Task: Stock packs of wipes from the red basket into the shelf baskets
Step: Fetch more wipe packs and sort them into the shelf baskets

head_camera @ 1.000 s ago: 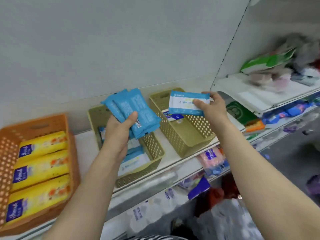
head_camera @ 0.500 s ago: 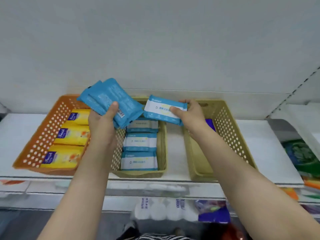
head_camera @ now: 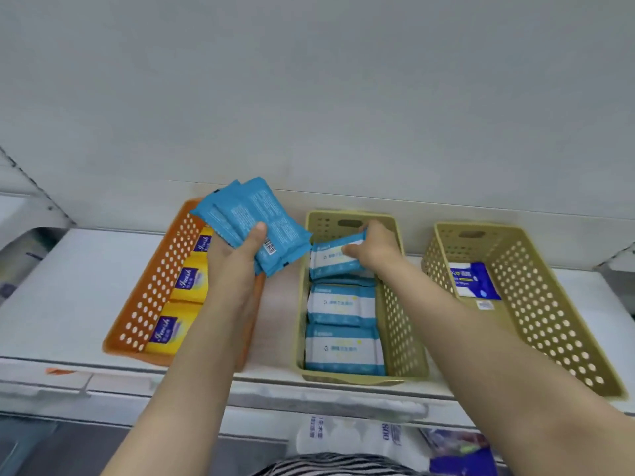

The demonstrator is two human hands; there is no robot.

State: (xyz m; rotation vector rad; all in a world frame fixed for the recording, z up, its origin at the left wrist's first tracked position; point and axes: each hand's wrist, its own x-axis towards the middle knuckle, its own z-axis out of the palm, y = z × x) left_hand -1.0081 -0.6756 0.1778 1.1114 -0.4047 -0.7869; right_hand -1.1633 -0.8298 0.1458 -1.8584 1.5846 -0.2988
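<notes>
- Since the earlier frame, the blue-and-white wipes pack (head_camera: 338,255) has been lowered by the right hand (head_camera: 374,247) into the far end of the middle beige perforated plastic basket (head_camera: 402,324).
- At the left, yellow packs with purple labels (head_camera: 187,286) are held in an orange perforated plastic basket (head_camera: 144,304) on the white shelf (head_camera: 68,286).
- A fan of blue foil wipes packs (head_camera: 256,223) is held in the left hand (head_camera: 237,259), its grip closed around them above the orange basket.
- Two more blue-and-white packs (head_camera: 342,324) are laid nearer in the middle basket; the lowered pack is pinched in the right hand's grip.
- At the right, a dark blue-and-white pack (head_camera: 476,280) is seen in another beige perforated basket (head_camera: 536,304).
</notes>
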